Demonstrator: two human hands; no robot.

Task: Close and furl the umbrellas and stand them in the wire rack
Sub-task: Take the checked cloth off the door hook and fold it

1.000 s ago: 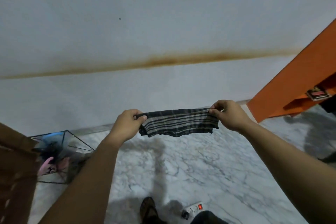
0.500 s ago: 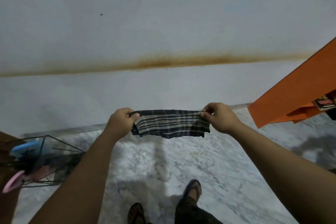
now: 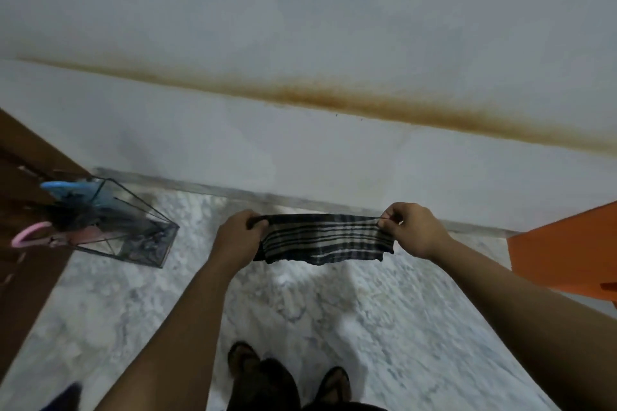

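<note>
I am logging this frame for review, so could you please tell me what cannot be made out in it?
- Head view: the lower ends of the umbrellas in the wire rack are a dark blur; only a blue handle and a pink handle read clearly.
- The striped fabric sleeve has both ends covered by the left hand and right hand.
- The orange furniture is cut off by the right edge.

No legible text, labels, brands, numbers or signs anywhere in view.
</note>
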